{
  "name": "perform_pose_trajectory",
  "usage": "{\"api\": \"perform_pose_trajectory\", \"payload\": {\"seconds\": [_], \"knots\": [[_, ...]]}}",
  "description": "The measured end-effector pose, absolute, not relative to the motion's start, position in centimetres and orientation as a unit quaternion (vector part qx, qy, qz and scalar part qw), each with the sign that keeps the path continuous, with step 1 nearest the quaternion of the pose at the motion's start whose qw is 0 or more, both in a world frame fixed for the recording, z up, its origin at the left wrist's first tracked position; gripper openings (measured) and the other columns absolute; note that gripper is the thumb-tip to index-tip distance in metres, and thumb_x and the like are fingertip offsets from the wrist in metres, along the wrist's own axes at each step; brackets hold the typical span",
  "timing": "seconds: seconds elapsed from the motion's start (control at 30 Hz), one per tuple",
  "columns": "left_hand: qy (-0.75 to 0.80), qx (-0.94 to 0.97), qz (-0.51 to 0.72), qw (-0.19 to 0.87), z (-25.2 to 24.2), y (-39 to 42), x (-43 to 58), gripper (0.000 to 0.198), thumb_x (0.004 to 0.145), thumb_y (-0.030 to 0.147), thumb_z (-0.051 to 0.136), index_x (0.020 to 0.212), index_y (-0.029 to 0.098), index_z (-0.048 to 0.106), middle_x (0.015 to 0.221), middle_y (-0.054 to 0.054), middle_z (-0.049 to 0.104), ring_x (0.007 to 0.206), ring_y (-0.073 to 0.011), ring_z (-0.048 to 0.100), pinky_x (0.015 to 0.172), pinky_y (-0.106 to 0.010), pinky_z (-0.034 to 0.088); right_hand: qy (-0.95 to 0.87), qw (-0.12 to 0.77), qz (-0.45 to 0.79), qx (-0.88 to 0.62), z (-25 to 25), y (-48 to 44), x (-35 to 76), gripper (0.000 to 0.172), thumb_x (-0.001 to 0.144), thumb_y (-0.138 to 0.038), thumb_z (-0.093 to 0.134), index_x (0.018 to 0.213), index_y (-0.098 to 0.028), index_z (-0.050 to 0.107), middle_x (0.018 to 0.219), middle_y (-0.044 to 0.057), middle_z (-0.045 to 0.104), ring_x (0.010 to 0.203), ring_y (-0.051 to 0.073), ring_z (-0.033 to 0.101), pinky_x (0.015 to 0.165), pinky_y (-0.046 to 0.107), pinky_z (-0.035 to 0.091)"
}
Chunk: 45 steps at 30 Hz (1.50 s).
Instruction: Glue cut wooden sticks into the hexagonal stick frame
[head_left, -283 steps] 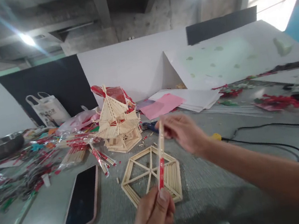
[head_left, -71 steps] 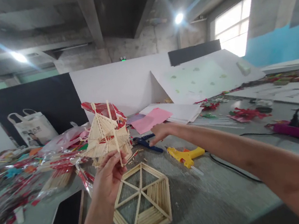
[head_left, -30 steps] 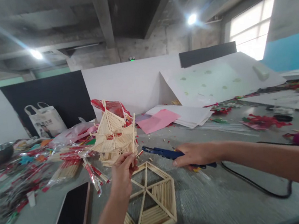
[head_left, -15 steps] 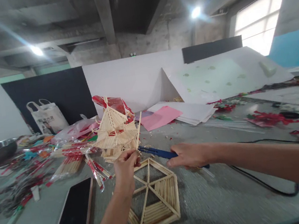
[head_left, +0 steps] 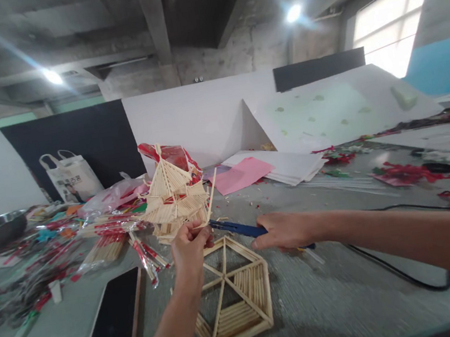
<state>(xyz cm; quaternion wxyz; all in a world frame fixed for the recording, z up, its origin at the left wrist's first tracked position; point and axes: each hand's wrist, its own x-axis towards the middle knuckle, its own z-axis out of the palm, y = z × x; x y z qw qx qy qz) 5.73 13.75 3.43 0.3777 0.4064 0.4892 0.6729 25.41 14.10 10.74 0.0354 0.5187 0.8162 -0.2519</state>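
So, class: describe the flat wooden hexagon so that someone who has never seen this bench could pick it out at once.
On the grey table, look just in front of the tall stick pagoda model. Below the left hand lies the flat hexagonal frame of pale sticks. Unlike the pagoda, it lies flat, with six spokes meeting at its centre.

The hexagon frame (head_left: 236, 296) lies on the table (head_left: 338, 303), the phone (head_left: 109, 326) at its left, the tower (head_left: 172, 196) behind it.

Bright — flaring ceiling lamps, blown-out window, warped edges.
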Motion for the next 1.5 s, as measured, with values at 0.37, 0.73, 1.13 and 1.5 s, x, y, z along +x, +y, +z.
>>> {"api": "perform_pose_trajectory", "payload": {"seconds": [0.37,0.73,1.13,1.5], "knots": [[0.521,0.457,0.642,0.328,2.9,14.2,5.4,0.033,0.06,0.025,0.068,0.088,0.013,0.054,0.064,0.0,0.065,0.05,-0.0119,0.059,0.047,-0.024,0.05,0.831,0.038,-0.241,0.501,11.0,14.0,25.5,0.026,0.074,-0.043,0.046,0.073,-0.017,0.045,0.053,-0.002,0.045,0.049,0.01,0.044,0.044,0.021,0.027],[0.568,0.495,0.601,0.265,2.8,14.1,5.2,0.033,0.064,0.032,0.066,0.09,0.015,0.055,0.07,-0.001,0.067,0.05,-0.0134,0.061,0.049,-0.025,0.049,0.837,0.056,-0.225,0.495,10.4,14.5,25.3,0.027,0.074,-0.044,0.045,0.07,-0.017,0.045,0.054,-0.001,0.047,0.049,0.011,0.044,0.043,0.022,0.028],[0.611,0.524,0.555,0.212,3.0,14.0,5.0,0.028,0.067,0.03,0.063,0.09,0.018,0.053,0.069,0.0,0.068,0.049,-0.0142,0.063,0.048,-0.023,0.048,0.852,0.05,-0.178,0.489,9.9,14.9,24.7,0.031,0.072,-0.045,0.045,0.069,-0.015,0.053,0.062,0.002,0.05,0.057,0.012,0.046,0.047,0.022,0.028],[0.617,0.52,0.545,0.229,2.4,14.7,4.5,0.029,0.068,0.027,0.063,0.093,0.018,0.051,0.069,-0.001,0.068,0.051,-0.0156,0.064,0.05,-0.025,0.048,0.857,0.052,-0.189,0.476,9.9,14.8,24.6,0.027,0.072,-0.042,0.045,0.067,-0.016,0.048,0.061,0.0,0.046,0.053,0.01,0.04,0.045,0.022,0.027]]}}
